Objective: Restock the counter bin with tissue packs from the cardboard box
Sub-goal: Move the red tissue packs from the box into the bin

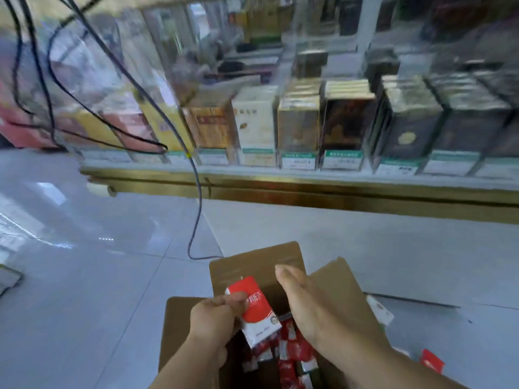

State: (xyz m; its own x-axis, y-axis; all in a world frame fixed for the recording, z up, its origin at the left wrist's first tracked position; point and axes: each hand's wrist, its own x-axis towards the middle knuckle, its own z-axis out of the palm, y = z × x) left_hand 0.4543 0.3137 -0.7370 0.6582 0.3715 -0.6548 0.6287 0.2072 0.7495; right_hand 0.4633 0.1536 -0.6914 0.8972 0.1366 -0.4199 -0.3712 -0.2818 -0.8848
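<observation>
So the cardboard box (179,329) is sitting on the tiled floor (98,290) with its flaps folded out, and it's got a messy heap of red and white tissue packs (289,357) loose inside. The left hand (216,315) has its grip closed on one tissue pack (257,313), thumb across the red front and fingers curled behind. That pack is tilted and sits just above the box opening, at its left side. The right hand (306,304) is over the box too, just beside the held pack, fingers straight and reaching toward the far flap, so its grip is open with nothing in it. Can't tell if the fingertips actually touch the cardboard.

A couple more packs are lying outside the box on the right: a red one (431,363) on the floor near the forearm, and a pale one (379,308) poking out past the right flap.

Past the box is a glass display case (280,189) with a gold frame, full of upright small boxes (345,124) in rows with green and white price tags (297,161) below them. A grey cable (198,209) hangs down in front of the case and reaches the floor just behind the box, and there are more dark cables looped up at top left. Whole shot is a bit blurry
</observation>
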